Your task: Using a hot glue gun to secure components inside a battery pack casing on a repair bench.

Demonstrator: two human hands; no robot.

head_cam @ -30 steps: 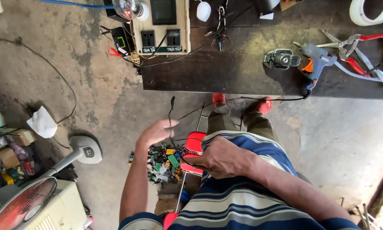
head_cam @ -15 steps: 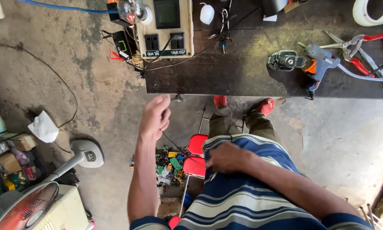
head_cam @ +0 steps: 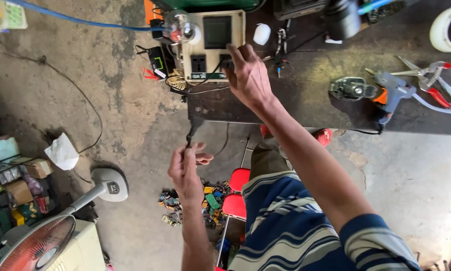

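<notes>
A thin black cable (head_cam: 191, 131) hangs off the worktop (head_cam: 306, 105) edge, pinched in the left hand (head_cam: 185, 168). At one o'clock, the right hand (head_cam: 249, 75) (grip spread) touches the beige socket box (head_cam: 213, 47). Glue gun (head_cam: 393, 95) lies at three o'clock.

The left hand (head_cam: 188, 168) pinches a black cable (head_cam: 191, 131) below the table (head_cam: 295, 100) edge. The right hand (head_cam: 249, 75) reaches to the beige socket box (head_cam: 213, 47), fingers (head_cam: 234, 52) spread at it.

Matt, seemingly rubber-coated black cable (head_cam: 189, 131)
</notes>
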